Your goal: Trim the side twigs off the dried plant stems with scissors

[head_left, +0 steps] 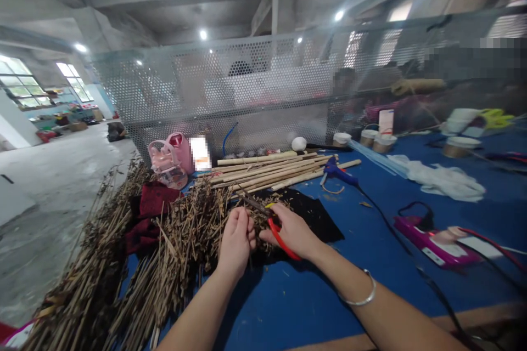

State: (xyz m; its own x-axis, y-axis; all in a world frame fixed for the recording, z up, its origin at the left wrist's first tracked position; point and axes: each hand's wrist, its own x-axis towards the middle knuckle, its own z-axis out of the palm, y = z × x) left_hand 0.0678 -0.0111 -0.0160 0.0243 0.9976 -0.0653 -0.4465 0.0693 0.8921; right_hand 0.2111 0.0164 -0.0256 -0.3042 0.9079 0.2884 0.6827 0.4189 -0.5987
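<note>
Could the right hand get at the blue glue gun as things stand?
Probably not directly: the right hand holds the red-handled scissors, though the way to the blue glue gun looks open.

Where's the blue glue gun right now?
In the head view, the blue glue gun lies on the blue table, right of centre, at the right ends of the pale sticks, beyond the right hand.

One left hand (240, 229), one right hand (290, 228) and one pair of scissors (280, 239) were near the center. Farther right were one glue gun (341, 173), one bracelet (374, 289) and one power strip (438, 245); two windows (21, 81) showed at far left.
</note>
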